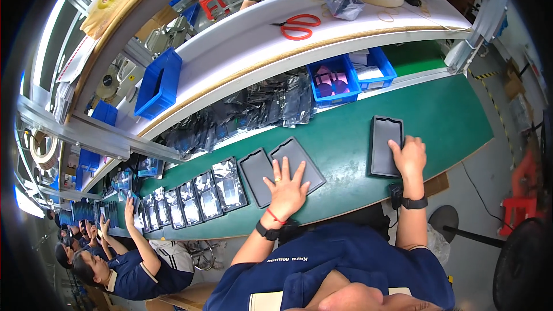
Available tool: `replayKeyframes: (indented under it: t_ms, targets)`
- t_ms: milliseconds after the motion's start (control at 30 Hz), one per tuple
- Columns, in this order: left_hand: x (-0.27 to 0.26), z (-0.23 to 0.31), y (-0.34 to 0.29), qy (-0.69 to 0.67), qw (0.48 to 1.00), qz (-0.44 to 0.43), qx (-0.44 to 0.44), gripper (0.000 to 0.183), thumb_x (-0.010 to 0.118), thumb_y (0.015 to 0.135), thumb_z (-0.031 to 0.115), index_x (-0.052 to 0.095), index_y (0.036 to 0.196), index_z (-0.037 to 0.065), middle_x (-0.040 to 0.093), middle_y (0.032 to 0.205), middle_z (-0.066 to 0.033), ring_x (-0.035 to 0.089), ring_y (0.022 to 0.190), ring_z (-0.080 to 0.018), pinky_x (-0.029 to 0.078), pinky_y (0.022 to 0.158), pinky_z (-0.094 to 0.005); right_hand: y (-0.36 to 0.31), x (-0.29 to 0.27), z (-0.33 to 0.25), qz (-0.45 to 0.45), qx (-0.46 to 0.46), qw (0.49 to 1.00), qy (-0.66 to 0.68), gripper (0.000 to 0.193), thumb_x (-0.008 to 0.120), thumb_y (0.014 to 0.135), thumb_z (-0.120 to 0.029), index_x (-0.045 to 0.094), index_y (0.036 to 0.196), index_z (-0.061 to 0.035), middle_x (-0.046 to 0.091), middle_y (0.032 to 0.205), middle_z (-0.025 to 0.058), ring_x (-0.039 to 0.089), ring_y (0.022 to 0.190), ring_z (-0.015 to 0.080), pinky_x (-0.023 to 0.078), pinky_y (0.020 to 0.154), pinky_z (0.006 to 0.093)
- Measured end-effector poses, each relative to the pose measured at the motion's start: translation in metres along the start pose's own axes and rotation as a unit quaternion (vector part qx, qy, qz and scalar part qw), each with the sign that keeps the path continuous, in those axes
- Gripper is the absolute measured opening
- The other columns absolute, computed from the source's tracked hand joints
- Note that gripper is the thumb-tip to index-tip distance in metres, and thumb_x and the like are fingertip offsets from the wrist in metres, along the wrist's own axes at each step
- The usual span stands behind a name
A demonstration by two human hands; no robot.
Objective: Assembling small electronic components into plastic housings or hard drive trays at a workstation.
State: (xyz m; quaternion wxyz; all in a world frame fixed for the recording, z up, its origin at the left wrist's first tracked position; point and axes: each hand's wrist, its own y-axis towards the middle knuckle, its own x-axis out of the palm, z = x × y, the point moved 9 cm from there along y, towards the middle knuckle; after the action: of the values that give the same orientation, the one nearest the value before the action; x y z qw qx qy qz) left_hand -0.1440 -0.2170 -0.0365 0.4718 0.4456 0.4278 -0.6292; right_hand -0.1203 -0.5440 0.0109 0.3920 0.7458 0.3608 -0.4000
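The left hand [287, 197] splays flat, gripping nothing, on an empty black tray [295, 151], the half-curled right hand [411, 158], grip unclear, touches a second tray [382, 148], and leftward sit filled trays [230, 187], three others appearing unfilled.

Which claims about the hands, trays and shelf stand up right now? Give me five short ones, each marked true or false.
1. The left hand is spread over a dark tray. True.
2. The right hand is inside a blue bin. False: the right hand is at the right side of a separate tray.
3. Red-handled scissors lie on the white shelf. True.
4. The bin of pinkish pieces is left of the filled trays. False: that bin is to the right of the filled trays.
5. The tabletop is green. True.
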Motion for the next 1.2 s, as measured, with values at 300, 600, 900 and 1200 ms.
replayKeyframes:
  t_ms: [300,600,900,1200]
  targets:
    - [-0.046,0.003,-0.01,-0.132,0.986,0.065,0.08,0.038,0.065,0.078,0.02,0.057,0.113,0.007,0.038,0.132,-0.0216,0.032,0.125,-0.0391,0.029,0.098,-0.055,-0.011,0.015,-0.019,-0.07,0.067,0.858,0.504,0.024,0.063,0.08,-0.005,0.057,0.102,0.0037,0.06,0.087,0.0108,0.059,0.08,0.016,0.048,0.073,0.0273]
    - [-0.045,0.105,0.036,-0.579,0.805,0.04,0.121,0.015,0.06,0.088,0.012,0.057,0.095,-0.001,0.061,0.08,-0.0041,0.057,0.071,-0.0072,0.046,0.058,-0.0207,-0.045,-0.004,-0.086,-0.176,-0.026,0.762,0.622,0.026,0.075,0.07,-0.002,0.054,0.086,-0.0032,0.058,0.072,-0.0009,0.051,0.062,0.003,0.044,0.056,0.0181]
    - [-0.035,0.105,0.04,-0.646,0.761,0.009,0.061,0.021,0.061,0.088,0.016,0.051,0.074,0.004,0.054,0.062,0.0002,0.053,0.05,-0.0058,0.043,0.043,-0.0186,-0.046,0.016,-0.083,-0.242,0.007,0.722,0.648,0.01,0.069,0.078,-0.001,0.059,0.079,-0.0026,0.058,0.069,-0.0028,0.049,0.061,0.0005,0.041,0.054,0.0165]
    - [-0.03,0.063,0.074,-0.417,0.906,0.067,-0.025,0.031,0.068,0.081,0.024,0.055,0.066,0.0,0.057,0.053,-0.0068,0.057,0.047,-0.0135,0.044,0.045,-0.0296,-0.005,0.006,-0.004,-0.199,0.113,0.717,0.658,0.008,0.066,0.081,-0.008,0.059,0.077,-0.0057,0.057,0.065,-0.0029,0.05,0.053,0.0029,0.039,0.048,0.017]
